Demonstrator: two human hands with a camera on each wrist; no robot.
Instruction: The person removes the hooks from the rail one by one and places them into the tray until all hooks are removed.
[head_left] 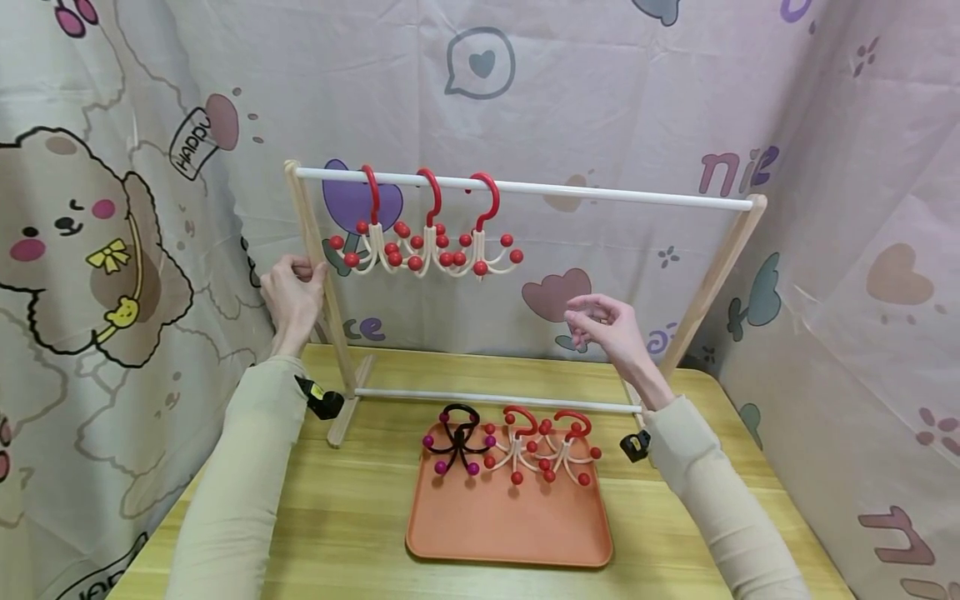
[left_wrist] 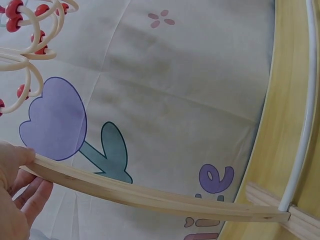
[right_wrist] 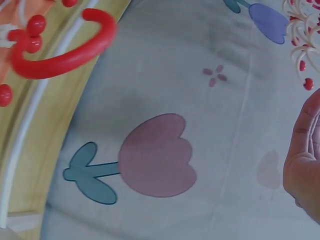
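printed curtain (head_left: 600, 100), hands (head_left: 292, 298) (head_left: 611, 329) well apart

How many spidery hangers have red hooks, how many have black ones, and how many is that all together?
Red-hooked hangers: 5 (3 on the white top bar, 2 on the tray)
Black-hooked hanger: 1 (on the tray)
Total: 6

Red-and-cream hangers (head_left: 479, 243), black-and-magenta hanger (head_left: 459, 439), white rail (head_left: 600, 193), orange tray (head_left: 510, 529), tulip-patterned curtain (head_left: 600, 100)
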